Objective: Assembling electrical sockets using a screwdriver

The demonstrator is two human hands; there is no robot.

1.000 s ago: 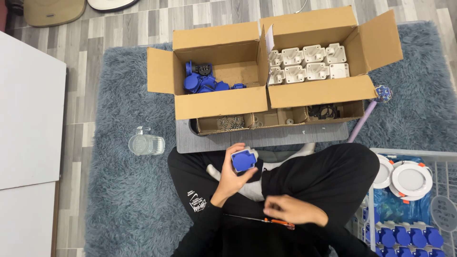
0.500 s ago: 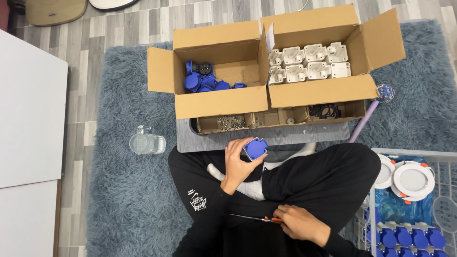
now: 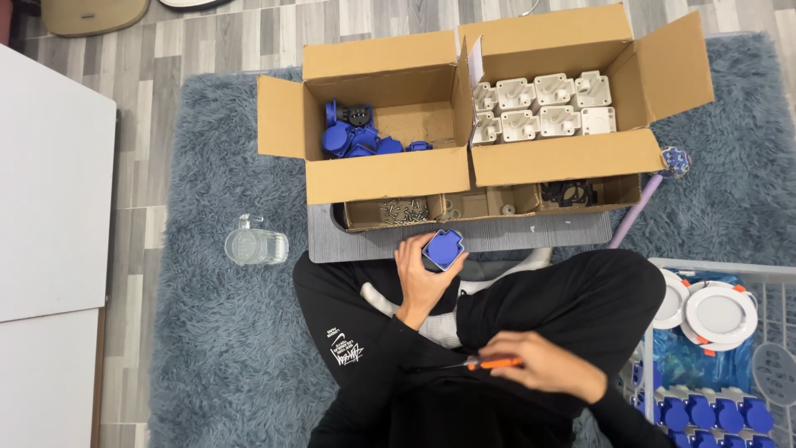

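Seated cross-legged on a grey-blue shaggy rug [image 3: 207, 348], in black trousers. My left hand [image 3: 423, 278] is raised in front of my knee, fingers curled around a blue moulded plastic socket part [image 3: 444, 248]; the part sits at my fingertips, its flat face up, just in front of the near edge of a grey flat board [image 3: 497, 235]. My right hand [image 3: 543, 365] lies low over my lap, closed on a thin screwdriver with an orange handle [image 3: 489, 362]; its metal shaft points toward my left side, across my thigh.

On the board stands a shallow brown cardboard tray [image 3: 489, 203] with compartments: small metal screws in the left one, dark parts in the right. Behind it, two open cardboard boxes side by side. The left box [image 3: 381, 108] holds more blue parts heaped at its middle. The right box [image 3: 572, 99] holds white plastic housings [image 3: 539, 104] in two rows.

A clear glass jar [image 3: 255, 245] lies on the rug to my left. A wire basket [image 3: 721, 274] to my right holds round white discs [image 3: 720, 311] and further blue pieces.
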